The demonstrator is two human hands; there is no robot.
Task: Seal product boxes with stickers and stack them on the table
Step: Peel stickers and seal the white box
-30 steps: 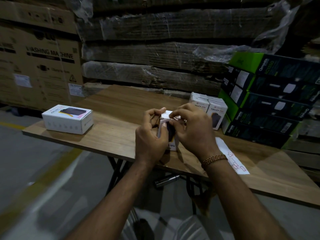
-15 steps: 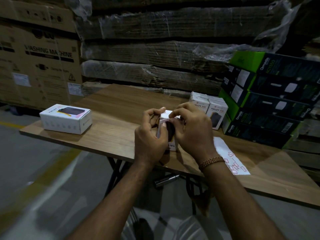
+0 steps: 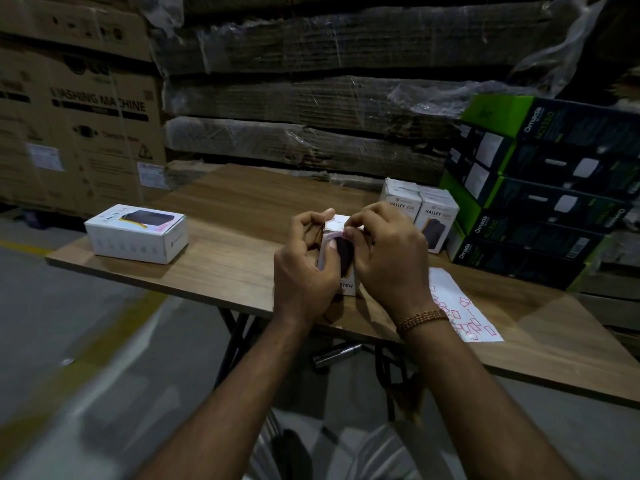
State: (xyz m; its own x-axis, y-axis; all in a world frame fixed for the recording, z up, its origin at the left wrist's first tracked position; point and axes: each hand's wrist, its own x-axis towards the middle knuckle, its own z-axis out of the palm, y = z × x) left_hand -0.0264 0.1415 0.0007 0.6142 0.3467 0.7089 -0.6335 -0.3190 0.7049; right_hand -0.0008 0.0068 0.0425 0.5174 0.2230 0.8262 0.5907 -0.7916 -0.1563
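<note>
Head view. A small white product box stands upright on its end at the near edge of the wooden table, at the centre of the frame, held between both hands. The left hand grips the box from 9 o'clock, fingers curled over the top edge and thumb lying on the near face. The right hand closes on it from 3 o'clock, its fingertips pinching a pale sticker at the top flap seam (whether the sticker is fully pressed down cannot be told).

The box is judged light, thin-walled cardboard: stiff along edges and corners, yielding on the broad faces, with a smooth printed finish that may slip. Best hold is across the two narrow sides near the upper corners, so pressure on the seam does not buckle the flap.

At 4 o'clock of the hands lies the sticker sheet, flat on the table. At 2 o'clock stand two like boxes, upright and touching, against stacked green-and-black cartons. At 9 o'clock, well apart, one white box lies flat.
</note>
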